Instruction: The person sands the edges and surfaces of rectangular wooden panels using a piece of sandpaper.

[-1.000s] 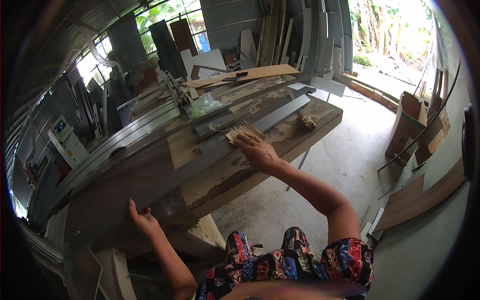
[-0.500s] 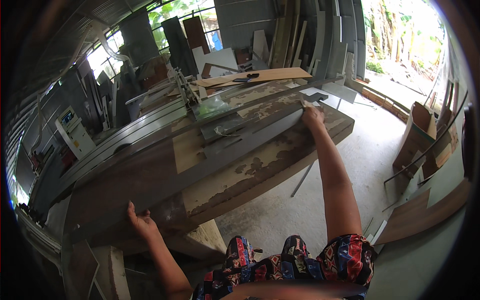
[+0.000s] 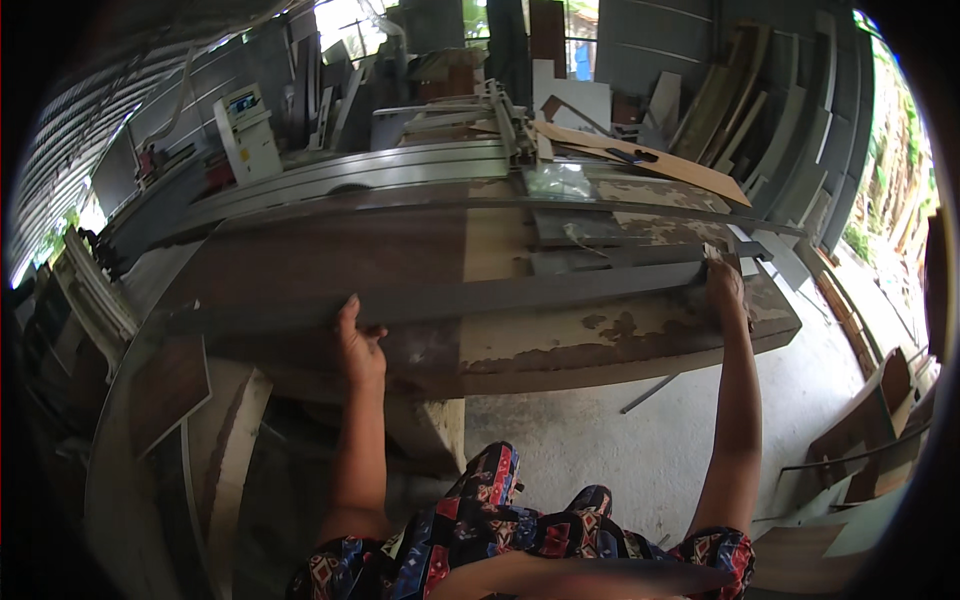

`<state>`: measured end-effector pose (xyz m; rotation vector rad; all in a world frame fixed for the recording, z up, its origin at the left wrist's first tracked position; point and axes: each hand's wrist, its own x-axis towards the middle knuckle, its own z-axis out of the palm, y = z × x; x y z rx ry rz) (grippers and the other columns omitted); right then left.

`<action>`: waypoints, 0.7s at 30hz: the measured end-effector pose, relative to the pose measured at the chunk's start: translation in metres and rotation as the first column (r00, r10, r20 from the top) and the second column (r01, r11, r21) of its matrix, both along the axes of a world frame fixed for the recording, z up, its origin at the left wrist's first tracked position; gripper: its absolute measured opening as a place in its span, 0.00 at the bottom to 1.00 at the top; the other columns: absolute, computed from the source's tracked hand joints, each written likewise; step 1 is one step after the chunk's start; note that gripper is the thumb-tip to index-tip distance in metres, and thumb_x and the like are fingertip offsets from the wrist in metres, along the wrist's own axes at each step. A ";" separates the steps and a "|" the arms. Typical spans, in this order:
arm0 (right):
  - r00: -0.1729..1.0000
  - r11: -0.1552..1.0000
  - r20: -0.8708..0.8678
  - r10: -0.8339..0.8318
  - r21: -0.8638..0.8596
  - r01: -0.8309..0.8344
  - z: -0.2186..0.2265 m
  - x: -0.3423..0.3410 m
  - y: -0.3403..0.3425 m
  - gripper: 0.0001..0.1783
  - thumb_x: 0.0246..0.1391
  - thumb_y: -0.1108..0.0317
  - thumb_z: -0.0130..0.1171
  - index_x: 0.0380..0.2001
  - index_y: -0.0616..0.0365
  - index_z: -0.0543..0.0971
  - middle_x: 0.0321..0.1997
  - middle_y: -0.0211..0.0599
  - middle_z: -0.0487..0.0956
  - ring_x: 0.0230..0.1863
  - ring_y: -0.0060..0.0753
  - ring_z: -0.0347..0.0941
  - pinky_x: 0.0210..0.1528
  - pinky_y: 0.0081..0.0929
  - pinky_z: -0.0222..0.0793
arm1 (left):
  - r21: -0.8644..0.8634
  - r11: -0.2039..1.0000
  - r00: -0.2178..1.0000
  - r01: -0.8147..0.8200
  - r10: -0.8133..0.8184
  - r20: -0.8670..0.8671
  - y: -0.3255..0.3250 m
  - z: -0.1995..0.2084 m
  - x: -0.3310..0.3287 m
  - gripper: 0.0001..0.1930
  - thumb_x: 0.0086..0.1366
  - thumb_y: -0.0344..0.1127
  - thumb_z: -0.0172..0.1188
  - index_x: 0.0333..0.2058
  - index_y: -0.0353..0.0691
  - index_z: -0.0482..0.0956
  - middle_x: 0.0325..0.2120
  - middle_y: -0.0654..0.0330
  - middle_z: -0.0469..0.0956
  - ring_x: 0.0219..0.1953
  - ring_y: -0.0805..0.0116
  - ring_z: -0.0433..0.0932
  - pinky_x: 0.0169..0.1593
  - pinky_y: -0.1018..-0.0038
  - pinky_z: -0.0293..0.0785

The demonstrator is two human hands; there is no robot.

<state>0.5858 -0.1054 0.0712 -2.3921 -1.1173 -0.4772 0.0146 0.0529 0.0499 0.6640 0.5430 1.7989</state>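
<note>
A long dark grey strip lies lengthwise over a thick, worn board with peeling brown patches. My right hand is closed around the strip's right end; a small pale bit shows at its fingertips, too small to name. At the strip's near edge, toward the left, is my left hand. Its thumb points up against the strip and stands apart from the fingers, some of which are hidden.
Behind the board are a metal-railed saw table and a tan panel with dark items on it. A white control cabinet stands back left. Wood offcuts lean at near left, a cardboard box at right.
My view has turned, so the board and strip now run more level across the picture. Both hands keep to their places along the strip.
</note>
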 end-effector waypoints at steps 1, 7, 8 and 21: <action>0.995 0.995 0.038 0.092 0.033 -0.093 0.000 -0.022 0.001 0.17 0.56 0.65 0.45 0.43 0.53 0.79 0.47 0.46 0.78 0.50 0.49 0.72 0.52 0.42 0.67 | -0.011 1.000 1.000 0.012 -0.012 0.002 -0.001 0.001 0.001 0.14 0.53 0.40 0.65 0.38 0.43 0.78 0.31 0.66 0.77 0.27 0.74 0.76 0.21 0.78 0.69; 0.910 0.872 0.078 0.407 0.262 -0.413 0.005 -0.139 0.007 0.15 0.54 0.69 0.50 0.44 0.53 0.80 0.49 0.41 0.78 0.54 0.47 0.71 0.56 0.39 0.64 | 0.027 0.999 0.999 0.044 -0.044 0.016 -0.005 0.005 0.001 0.16 0.54 0.38 0.65 0.40 0.40 0.76 0.31 0.63 0.76 0.24 0.72 0.77 0.20 0.76 0.73; 0.894 0.863 0.076 0.441 0.238 -0.446 0.010 -0.157 0.009 0.15 0.53 0.70 0.52 0.44 0.53 0.80 0.49 0.41 0.78 0.54 0.46 0.70 0.57 0.39 0.63 | 0.035 0.998 0.999 0.048 -0.049 0.023 -0.005 0.006 0.001 0.16 0.54 0.38 0.65 0.40 0.40 0.75 0.31 0.63 0.76 0.23 0.71 0.77 0.19 0.75 0.75; 0.650 0.645 0.017 0.759 0.111 -0.756 0.026 -0.271 0.040 0.27 0.47 0.75 0.55 0.55 0.54 0.73 0.62 0.45 0.66 0.66 0.48 0.56 0.68 0.41 0.45 | 0.217 0.938 0.957 0.271 -0.287 0.047 -0.002 -0.003 -0.005 0.10 0.53 0.29 0.56 0.35 0.35 0.76 0.29 0.60 0.77 0.30 0.66 0.79 0.31 0.67 0.82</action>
